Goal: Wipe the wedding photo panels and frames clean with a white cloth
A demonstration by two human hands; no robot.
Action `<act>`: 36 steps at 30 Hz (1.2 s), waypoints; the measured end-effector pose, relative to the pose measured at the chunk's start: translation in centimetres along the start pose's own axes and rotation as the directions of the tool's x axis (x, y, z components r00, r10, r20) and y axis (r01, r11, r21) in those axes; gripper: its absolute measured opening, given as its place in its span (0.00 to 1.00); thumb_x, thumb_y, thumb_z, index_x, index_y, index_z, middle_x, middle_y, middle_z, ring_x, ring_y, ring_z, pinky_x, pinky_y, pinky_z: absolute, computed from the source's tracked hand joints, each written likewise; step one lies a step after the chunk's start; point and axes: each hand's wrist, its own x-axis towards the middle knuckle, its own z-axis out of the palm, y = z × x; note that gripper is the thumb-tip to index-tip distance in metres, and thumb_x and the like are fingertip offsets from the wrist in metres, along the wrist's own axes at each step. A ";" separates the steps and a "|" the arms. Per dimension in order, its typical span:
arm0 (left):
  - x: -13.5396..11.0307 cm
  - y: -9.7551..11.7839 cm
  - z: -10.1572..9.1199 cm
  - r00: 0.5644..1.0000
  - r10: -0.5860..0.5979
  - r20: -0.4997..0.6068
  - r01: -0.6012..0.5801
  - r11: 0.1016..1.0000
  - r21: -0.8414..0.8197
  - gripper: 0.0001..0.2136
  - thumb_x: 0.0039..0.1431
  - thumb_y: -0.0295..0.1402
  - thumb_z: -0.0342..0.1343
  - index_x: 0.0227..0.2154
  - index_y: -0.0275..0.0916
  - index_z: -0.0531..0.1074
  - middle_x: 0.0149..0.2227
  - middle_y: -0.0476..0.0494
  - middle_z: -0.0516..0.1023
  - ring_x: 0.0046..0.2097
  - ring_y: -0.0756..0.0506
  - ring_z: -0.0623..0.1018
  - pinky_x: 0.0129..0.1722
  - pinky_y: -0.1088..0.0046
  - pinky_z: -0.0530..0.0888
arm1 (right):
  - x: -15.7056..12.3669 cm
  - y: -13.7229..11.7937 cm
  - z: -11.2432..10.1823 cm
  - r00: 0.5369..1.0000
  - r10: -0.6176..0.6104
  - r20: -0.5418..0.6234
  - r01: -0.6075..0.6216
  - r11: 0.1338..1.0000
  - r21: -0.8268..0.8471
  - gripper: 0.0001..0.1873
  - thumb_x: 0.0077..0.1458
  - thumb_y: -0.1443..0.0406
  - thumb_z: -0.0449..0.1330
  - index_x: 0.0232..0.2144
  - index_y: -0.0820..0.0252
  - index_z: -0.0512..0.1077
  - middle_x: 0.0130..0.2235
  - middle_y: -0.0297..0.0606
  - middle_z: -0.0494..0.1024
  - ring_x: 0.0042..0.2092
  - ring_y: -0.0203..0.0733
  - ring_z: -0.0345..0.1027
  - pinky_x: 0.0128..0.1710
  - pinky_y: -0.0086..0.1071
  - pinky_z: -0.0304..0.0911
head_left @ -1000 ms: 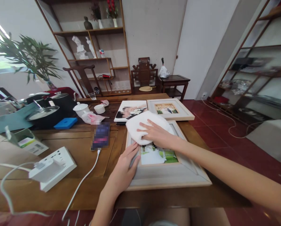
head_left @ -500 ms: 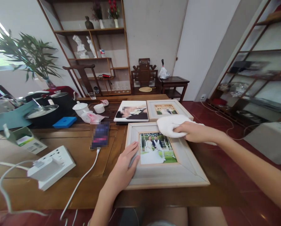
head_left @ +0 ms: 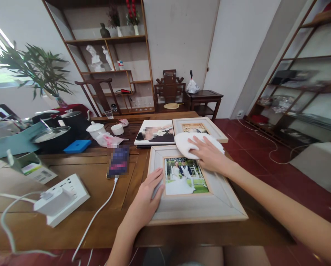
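A picture frame [head_left: 198,210] with a pale wide border and light wood edging lies flat on the table before me, holding a photo of a couple outdoors. My left hand [head_left: 144,194] rests on its left border, fingers stretched out flat and thumb apart. At the far border, my right hand [head_left: 205,151] presses a folded white cloth [head_left: 183,142], fingers spread over its top. That cloth covers the frame's far edge and overlaps the near part of a second picture frame [head_left: 217,131] behind. Beside it lies a white-covered photo panel [head_left: 154,131].
To the left are a phone [head_left: 118,160] on a charging cable, a white power strip [head_left: 68,199], an opened small box [head_left: 38,170] and a blue box [head_left: 77,146]. Further back stand black pots [head_left: 53,138] and a white teapot [head_left: 96,128]. The table's right edge runs beside the frames.
My right hand has slid the cloth leftward along the frame's far border, and its fingers now spread over the cloth's top. My left hand stays in place.
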 end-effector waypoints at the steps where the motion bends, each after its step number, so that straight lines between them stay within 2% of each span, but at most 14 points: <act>1: 0.0 0.0 0.0 1.000 0.002 -0.002 -0.002 1.000 0.001 0.20 0.63 0.35 0.45 0.55 0.32 0.66 0.60 0.36 0.64 0.62 0.42 0.62 0.62 0.61 0.60 | 0.1 -0.4 0.5 1.000 0.005 0.009 -0.005 1.000 0.011 0.26 0.44 0.76 0.54 0.48 0.62 0.71 0.63 0.48 0.57 0.64 0.61 0.44 0.59 0.58 0.43; 5: 0.0 0.0 0.1 1.000 0.012 -0.018 -0.012 1.000 0.006 0.19 0.63 0.35 0.45 0.55 0.34 0.67 0.60 0.37 0.64 0.62 0.41 0.63 0.61 0.59 0.61 | -0.7 -2.0 0.6 1.000 0.013 0.027 -0.014 0.999 0.039 0.24 0.49 0.73 0.52 0.49 0.60 0.71 0.62 0.46 0.60 0.63 0.61 0.45 0.58 0.63 0.39; 10: 0.0 -0.1 0.1 0.999 0.042 -0.025 -0.042 0.999 0.020 0.18 0.63 0.33 0.45 0.55 0.36 0.66 0.60 0.38 0.65 0.62 0.42 0.63 0.61 0.58 0.61 | -4.3 -5.6 -3.2 0.976 -0.041 0.214 -0.008 0.975 0.224 0.23 0.49 0.71 0.53 0.49 0.59 0.71 0.61 0.46 0.61 0.62 0.60 0.48 0.59 0.60 0.43; 14: 0.0 -0.3 0.3 0.998 0.062 -0.033 -0.061 0.998 0.025 0.18 0.63 0.33 0.45 0.55 0.37 0.66 0.60 0.39 0.64 0.62 0.42 0.63 0.61 0.57 0.61 | -7.3 -9.1 -6.6 0.920 -0.156 0.360 0.010 0.926 0.377 0.21 0.49 0.67 0.56 0.48 0.56 0.72 0.60 0.47 0.61 0.61 0.62 0.51 0.57 0.62 0.48; 16: 0.0 -0.3 0.3 0.997 0.065 -0.029 -0.064 0.998 0.028 0.18 0.64 0.33 0.45 0.55 0.37 0.66 0.60 0.39 0.65 0.62 0.42 0.63 0.61 0.57 0.61 | -8.1 -10.4 -7.1 0.905 -0.186 0.383 0.009 0.908 0.419 0.21 0.49 0.65 0.57 0.47 0.56 0.73 0.61 0.48 0.59 0.61 0.65 0.50 0.56 0.63 0.50; 18: 0.0 -0.3 0.3 0.997 0.068 -0.026 -0.067 0.997 0.029 0.18 0.63 0.33 0.45 0.55 0.38 0.66 0.60 0.39 0.65 0.62 0.41 0.63 0.61 0.57 0.61 | -8.5 -10.9 -6.6 0.919 -0.182 0.349 0.014 0.901 0.434 0.22 0.48 0.63 0.58 0.48 0.56 0.72 0.63 0.48 0.55 0.62 0.67 0.46 0.56 0.64 0.48; 20: -0.1 -0.3 0.2 0.997 0.071 -0.016 -0.070 0.997 0.031 0.18 0.63 0.33 0.45 0.55 0.38 0.66 0.60 0.39 0.65 0.62 0.41 0.62 0.61 0.57 0.61 | -8.4 -10.6 -5.2 0.950 -0.157 0.269 0.030 0.906 0.422 0.22 0.48 0.63 0.58 0.48 0.56 0.72 0.64 0.46 0.51 0.64 0.65 0.40 0.58 0.64 0.44; 23: -0.1 -0.2 0.1 0.997 0.072 0.000 -0.072 0.997 0.040 0.19 0.64 0.33 0.45 0.55 0.35 0.65 0.61 0.38 0.64 0.63 0.42 0.61 0.61 0.58 0.60 | -7.3 -8.8 -2.9 0.985 -0.090 0.145 0.034 0.937 0.347 0.21 0.49 0.66 0.55 0.48 0.60 0.70 0.65 0.45 0.49 0.65 0.57 0.37 0.61 0.57 0.39; 25: -0.1 -0.1 0.0 0.998 0.066 0.005 -0.067 0.997 0.043 0.19 0.64 0.33 0.45 0.55 0.35 0.65 0.61 0.37 0.63 0.63 0.42 0.61 0.61 0.58 0.60 | -5.9 -6.9 -1.7 0.997 -0.028 0.075 0.007 0.963 0.268 0.21 0.51 0.68 0.54 0.49 0.62 0.70 0.65 0.46 0.51 0.65 0.54 0.37 0.62 0.53 0.38; 28: -0.1 0.0 0.0 0.998 0.065 0.007 -0.066 0.997 0.039 0.19 0.64 0.33 0.45 0.56 0.37 0.65 0.61 0.39 0.64 0.63 0.42 0.62 0.61 0.58 0.61 | -2.9 -4.0 -0.4 0.999 0.044 0.000 -0.044 0.988 0.151 0.21 0.55 0.67 0.51 0.51 0.63 0.67 0.64 0.48 0.52 0.65 0.56 0.38 0.61 0.55 0.39; 32: -0.1 0.0 0.0 0.998 0.056 0.000 -0.056 0.998 0.028 0.18 0.63 0.33 0.45 0.55 0.38 0.66 0.60 0.39 0.64 0.63 0.42 0.62 0.61 0.58 0.61 | 0.6 -1.6 0.7 0.998 0.058 0.001 -0.058 0.994 0.089 0.21 0.60 0.64 0.48 0.54 0.62 0.66 0.64 0.45 0.54 0.64 0.63 0.39 0.58 0.61 0.41; 34: -0.1 -0.1 0.0 0.999 0.047 -0.004 -0.047 0.999 0.022 0.18 0.63 0.33 0.45 0.55 0.37 0.66 0.60 0.39 0.65 0.62 0.42 0.62 0.61 0.59 0.61 | 1.2 -1.6 0.8 0.999 0.030 0.014 -0.032 0.995 0.095 0.21 0.60 0.63 0.48 0.53 0.60 0.67 0.63 0.43 0.56 0.64 0.64 0.40 0.57 0.62 0.43; 36: -0.1 -0.1 0.0 0.999 0.051 -0.015 -0.051 0.999 0.013 0.18 0.63 0.33 0.46 0.54 0.38 0.67 0.60 0.39 0.65 0.62 0.41 0.63 0.60 0.58 0.62 | 0.5 -2.4 0.4 0.999 -0.008 0.045 0.002 0.991 0.136 0.21 0.60 0.63 0.49 0.53 0.58 0.67 0.63 0.42 0.57 0.64 0.63 0.41 0.57 0.61 0.44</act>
